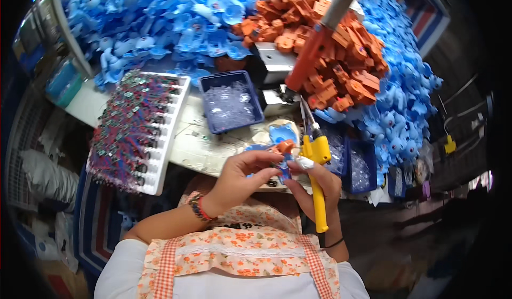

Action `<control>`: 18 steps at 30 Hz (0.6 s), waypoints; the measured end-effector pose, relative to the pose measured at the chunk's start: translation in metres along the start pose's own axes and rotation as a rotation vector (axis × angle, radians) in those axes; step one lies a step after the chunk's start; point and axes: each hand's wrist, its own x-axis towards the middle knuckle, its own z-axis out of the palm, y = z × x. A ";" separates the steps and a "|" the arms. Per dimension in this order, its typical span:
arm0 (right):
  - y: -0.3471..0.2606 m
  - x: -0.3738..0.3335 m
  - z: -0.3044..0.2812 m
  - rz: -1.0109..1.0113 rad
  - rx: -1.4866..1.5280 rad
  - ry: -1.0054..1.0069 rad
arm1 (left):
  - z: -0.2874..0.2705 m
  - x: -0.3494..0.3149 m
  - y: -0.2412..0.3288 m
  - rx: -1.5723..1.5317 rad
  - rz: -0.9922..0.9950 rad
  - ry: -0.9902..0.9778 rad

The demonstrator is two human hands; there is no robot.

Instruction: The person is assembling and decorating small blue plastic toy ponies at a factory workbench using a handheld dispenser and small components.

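In my right hand [325,187] is a yellow pistol-shaped tool [318,197] with a slim metal tip, possibly a soldering gun, its handle running down across the palm. White wrapping covers one right fingertip. My left hand [248,173] has thumb and forefinger closed around a small blue-and-dark part [284,172], too blurred to name. The right fingertips come close to that same part; contact cannot be made out. Just beyond the fingers lie an orange plastic piece [282,147] and a light-blue shell [282,133] at the table's near edge.
A white tray [173,133] of wired circuit boards stands left. Beside it, a dark-blue bin [205,109] holds small clear parts; another bin [360,165] sits right. Blue shells [160,27] and orange housings [341,59] are heaped behind. A metal pole [341,5] slants down among them.
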 end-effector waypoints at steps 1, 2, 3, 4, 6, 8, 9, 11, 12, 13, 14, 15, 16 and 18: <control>-0.001 -0.001 0.004 -0.014 0.019 -0.012 | 0.000 -0.001 -0.003 0.035 0.024 -0.007; -0.002 -0.003 0.006 0.002 0.006 -0.007 | 0.001 -0.003 -0.001 0.072 0.014 -0.011; -0.004 -0.005 0.011 0.012 0.006 -0.009 | 0.002 -0.007 0.002 0.110 0.073 -0.005; -0.001 -0.009 0.015 0.021 0.017 0.013 | 0.001 -0.008 0.006 0.147 0.098 -0.013; 0.002 -0.022 0.018 0.057 0.057 0.072 | -0.015 -0.008 0.020 0.529 0.281 0.039; 0.000 -0.022 0.012 0.106 0.038 0.075 | -0.056 0.004 0.034 1.190 0.546 0.221; 0.009 -0.031 0.008 0.138 0.076 0.117 | -0.076 0.012 0.042 1.425 0.468 0.358; 0.006 -0.029 0.010 0.232 0.187 0.238 | -0.128 0.019 0.039 1.858 0.215 0.675; 0.007 -0.029 0.009 0.244 0.197 0.234 | -0.145 0.021 0.038 1.919 -0.021 0.720; 0.003 -0.027 0.009 0.293 0.207 0.266 | -0.157 0.023 0.035 1.946 -0.211 0.698; 0.001 -0.026 0.007 0.274 0.196 0.252 | -0.165 0.021 0.027 1.991 -0.187 0.713; 0.001 -0.026 0.003 0.258 0.181 0.237 | -0.168 0.020 0.019 2.034 -0.163 0.725; 0.000 -0.027 0.001 0.260 0.185 0.228 | -0.171 0.017 0.015 2.033 -0.174 0.729; 0.002 -0.029 -0.004 0.242 0.175 0.254 | -0.174 0.012 0.012 2.018 0.006 0.690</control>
